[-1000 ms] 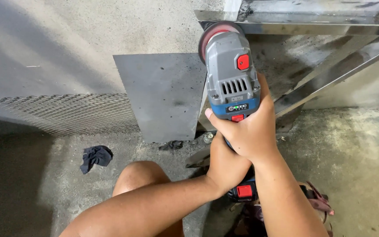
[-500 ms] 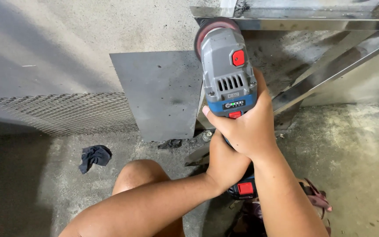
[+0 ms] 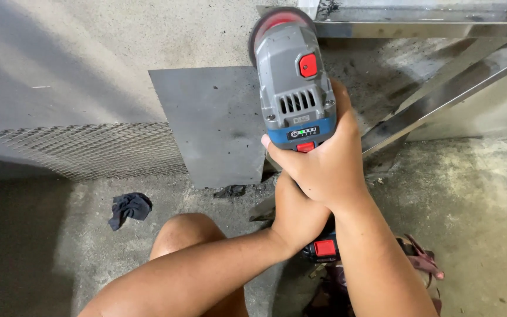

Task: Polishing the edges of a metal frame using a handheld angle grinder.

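Since the earlier frame the cordless angle grinder has crept a little toward 12 o'clock, its disc now up against the lower edge of the shiny steel frame; the grip looks unchanged. The right hand is wrapped tight round the grinder's body just behind the grey housing, and the left hand is closed round the handle below it, at 6 o'clock from the right — both fingers fully curled on the tool. A dark metal plate leans at 9 o'clock from the grinder (a crumpled dark rag lies on the floor toward 8 o'clock). No sparks show, and the frame's edge looks unmarked — so grinding seems barely begun.
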